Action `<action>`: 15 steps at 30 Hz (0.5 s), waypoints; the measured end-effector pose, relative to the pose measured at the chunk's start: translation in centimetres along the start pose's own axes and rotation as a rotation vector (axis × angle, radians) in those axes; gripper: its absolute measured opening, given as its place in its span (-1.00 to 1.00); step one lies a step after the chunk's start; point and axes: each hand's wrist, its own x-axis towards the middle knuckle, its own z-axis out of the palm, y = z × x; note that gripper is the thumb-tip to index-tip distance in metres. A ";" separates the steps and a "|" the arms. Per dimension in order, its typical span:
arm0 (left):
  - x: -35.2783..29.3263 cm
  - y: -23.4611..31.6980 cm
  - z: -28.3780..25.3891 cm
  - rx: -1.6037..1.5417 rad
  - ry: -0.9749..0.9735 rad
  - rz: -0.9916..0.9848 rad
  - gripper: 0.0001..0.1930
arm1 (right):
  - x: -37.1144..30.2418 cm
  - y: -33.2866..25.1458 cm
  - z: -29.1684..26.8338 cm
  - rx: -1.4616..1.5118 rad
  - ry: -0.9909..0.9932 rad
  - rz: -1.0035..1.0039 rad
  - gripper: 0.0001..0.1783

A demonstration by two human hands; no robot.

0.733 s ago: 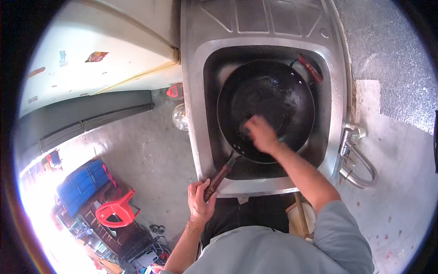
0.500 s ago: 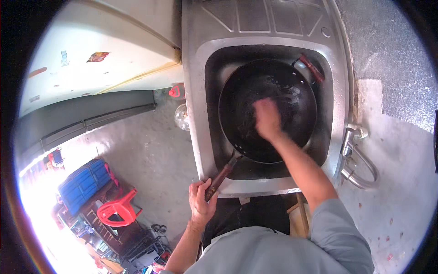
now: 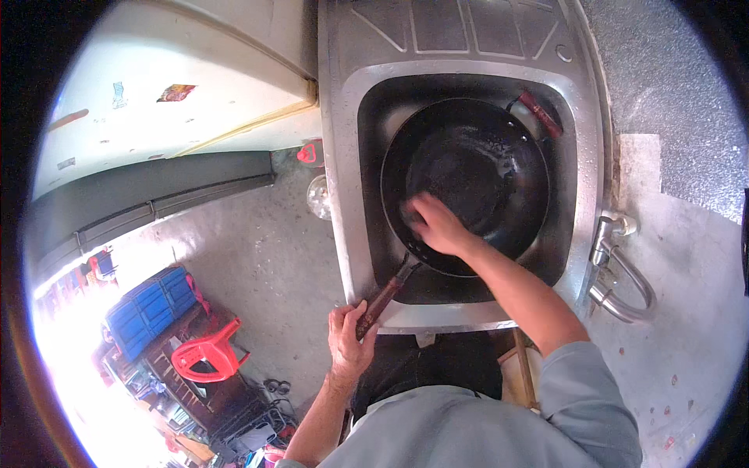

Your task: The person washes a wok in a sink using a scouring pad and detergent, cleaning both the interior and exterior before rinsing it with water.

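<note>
A dark wok (image 3: 476, 171) sits in the steel sink (image 3: 347, 195), wet patches shining on its inner surface. My left hand (image 3: 349, 339) is closed round its long reddish-brown handle (image 3: 381, 306), which sticks out over the sink's near left rim. Down inside the wok, my right hand (image 3: 437, 225) presses against the near left part of the inner wall. Its curled fingers are smeared by motion, and what they hold is hidden. The wok's short brown side handle (image 3: 540, 114) rests near the sink's far right corner.
A steel faucet (image 3: 620, 273) stands to the right of the sink. Beyond the basin lies a ribbed drainboard (image 3: 468, 31). On the floor at left are a red plastic stool (image 3: 207, 355) and a blue box (image 3: 148, 312). A pale cabinet (image 3: 195, 86) stands far left.
My right hand has moved from the wok's middle toward its near left wall. My left hand keeps its hold on the handle. The whole view has shifted slightly.
</note>
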 end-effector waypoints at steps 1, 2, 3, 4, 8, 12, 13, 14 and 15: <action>-0.1 0.2 -0.1 -0.002 -0.002 -0.002 -0.44 | -2.7 2.0 -1.1 -0.060 -0.070 0.063 -0.51; 0.0 0.3 -0.2 -0.005 -0.002 0.000 -0.44 | -5.1 4.2 -2.8 -0.120 -0.137 0.123 -0.50; -0.2 0.2 -0.5 0.005 -0.012 -0.014 -0.44 | -5.9 4.9 -5.1 -0.261 -0.126 0.200 -0.52; -0.2 0.3 -0.6 0.004 -0.031 -0.016 -0.44 | -6.3 6.5 -7.3 -0.440 0.016 0.269 -0.54; 0.2 0.3 -0.2 0.002 -0.029 0.015 -0.44 | -0.4 7.1 -10.5 -0.538 0.487 0.211 -0.60; 0.3 0.4 0.1 -0.005 -0.017 -0.002 -0.46 | 3.9 2.0 -2.9 -0.051 0.342 0.080 -0.58; 0.2 0.2 0.1 -0.015 -0.012 0.008 -0.46 | 3.1 0.1 -0.6 0.129 0.250 0.044 -0.60; 0.2 0.3 0.0 -0.015 -0.010 0.007 -0.46 | 1.6 -0.8 1.0 0.331 0.218 -0.013 -0.64; -0.1 -0.1 -0.3 -0.010 -0.001 -0.001 -0.46 | -0.2 -2.4 -0.2 0.666 -0.099 0.165 -0.67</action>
